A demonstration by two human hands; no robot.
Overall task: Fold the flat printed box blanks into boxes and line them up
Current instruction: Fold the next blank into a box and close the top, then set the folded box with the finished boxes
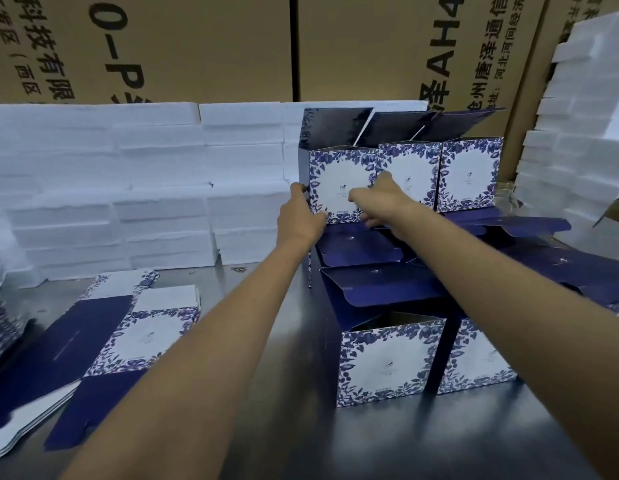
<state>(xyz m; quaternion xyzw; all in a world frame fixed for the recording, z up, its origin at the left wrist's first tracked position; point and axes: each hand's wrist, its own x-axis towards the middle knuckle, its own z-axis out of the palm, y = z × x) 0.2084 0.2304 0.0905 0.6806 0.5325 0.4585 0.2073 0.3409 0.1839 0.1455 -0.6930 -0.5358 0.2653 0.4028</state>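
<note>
Both hands reach far across the desk: the left hand grips the left edge of a folded box with glossy floral card, the right hand holds its front. Flat blanks lie at left; foam slabs stack behind.

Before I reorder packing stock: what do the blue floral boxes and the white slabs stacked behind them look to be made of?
The folded box held by the left hand and right hand looks like thin printed paperboard: crisp creases, a sheen on the raised lid. The white slabs look like foam, probably polystyrene: matte, rough-edged, thick.
</note>
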